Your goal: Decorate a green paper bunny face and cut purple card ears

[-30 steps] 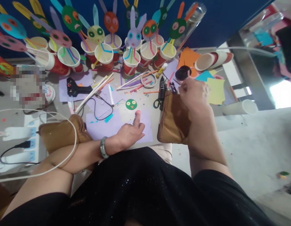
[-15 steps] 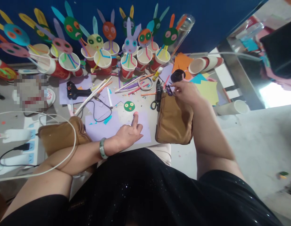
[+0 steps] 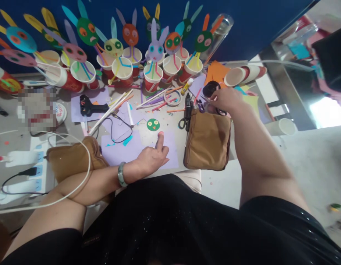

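My left hand (image 3: pixel 153 157) rests on a sheet of purple paper (image 3: pixel 117 154), index finger stretched out and the other fingers loosely curled, holding nothing. Just beyond its reddish fingertip lies a green paper disc (image 3: pixel 153 124) with yellow eyes and a small orange mouth. My right hand (image 3: pixel 227 101) is closed above the far end of a brown pouch (image 3: pixel 207 141). From its fingers juts a thin pointed blade, with a dark loop beneath the hand; they look like scissors (image 3: pixel 206 98), partly hidden. A black marker (image 3: pixel 188 105) lies beside the pouch.
Red-and-white paper cups (image 3: pixel 153 79) with paper rabbit heads line the blue wall. A black glue gun (image 3: pixel 91 106), coloured sticks (image 3: pixel 159 101) and a roll of tape (image 3: pixel 172 97) lie behind the disc. A power strip (image 3: pixel 38 169) and white cable loop (image 3: pixel 89 162) are at left.
My right hand has shifted right and away from the pouch's left corner, and a pointed blade now shows at its fingers. My left hand stays on the purple paper.
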Motion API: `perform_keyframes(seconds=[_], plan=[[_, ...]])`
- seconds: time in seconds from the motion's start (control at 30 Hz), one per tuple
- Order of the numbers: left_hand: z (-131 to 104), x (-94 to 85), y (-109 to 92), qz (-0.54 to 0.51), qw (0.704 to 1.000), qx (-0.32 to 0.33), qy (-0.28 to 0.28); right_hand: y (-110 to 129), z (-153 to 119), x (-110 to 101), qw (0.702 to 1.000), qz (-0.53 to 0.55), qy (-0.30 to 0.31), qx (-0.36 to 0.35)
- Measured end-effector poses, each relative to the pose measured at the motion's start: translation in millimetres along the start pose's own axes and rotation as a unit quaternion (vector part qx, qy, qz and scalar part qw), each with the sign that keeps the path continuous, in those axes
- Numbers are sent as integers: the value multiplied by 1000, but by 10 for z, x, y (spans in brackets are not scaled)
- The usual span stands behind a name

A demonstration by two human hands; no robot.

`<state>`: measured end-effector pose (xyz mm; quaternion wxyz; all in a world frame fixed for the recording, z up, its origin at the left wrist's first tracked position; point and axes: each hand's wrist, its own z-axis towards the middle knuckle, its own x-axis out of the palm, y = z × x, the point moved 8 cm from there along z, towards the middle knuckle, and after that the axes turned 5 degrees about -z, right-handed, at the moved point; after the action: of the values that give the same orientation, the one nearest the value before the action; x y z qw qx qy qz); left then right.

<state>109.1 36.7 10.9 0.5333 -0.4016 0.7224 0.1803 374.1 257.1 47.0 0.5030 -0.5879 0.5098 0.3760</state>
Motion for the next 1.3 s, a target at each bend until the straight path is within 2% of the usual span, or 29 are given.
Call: perform_keyframes(seconds=[0.1, 0.2, 0.3, 0.4, 0.6, 0.67, 0.73, 0.8, 0.97, 1.1, 1.2, 1.3], plan=[[2, -3, 7, -8, 1000, 1, 9, -22, -78, -11, 999, -3, 25, 40], [4, -1, 14, -14, 1000, 3, 14, 27, -143, -94, 998, 40, -19, 44], [5, 8, 10, -17, 1000, 6, 16, 182, -204, -144, 990, 121, -70, 6], [11, 16, 11, -20, 1000, 3, 14, 447, -331, -169, 978, 162, -107, -78], [25, 21, 13, -28, 1000, 4, -2, 939, -712, -82, 954, 146, -137, -224], [27, 35, 17, -30, 1000, 3, -6, 1179, -864, -25, 931, 146, -140, -303], [26, 48, 21, -31, 999, 0, -11, 1471, -1031, 50, 901, 133, -117, -396], [23, 53, 19, -34, 999, 1, -18, 1737, -1164, 93, 877, 111, -87, -459], [9, 41, 12, -39, 998, 12, -46, 2276, -1293, -29, 867, 4, -89, -491], [24, 69, 31, -50, 996, 20, -76, 2670, -1379, -83, 844, -32, -79, -530], [49, 108, 38, -58, 993, 32, -97, 2843, -1384, -51, 840, -52, -68, -536], [64, 121, 47, -57, 991, 33, -115, 2864, -1379, -23, 841, -73, -60, -532]])
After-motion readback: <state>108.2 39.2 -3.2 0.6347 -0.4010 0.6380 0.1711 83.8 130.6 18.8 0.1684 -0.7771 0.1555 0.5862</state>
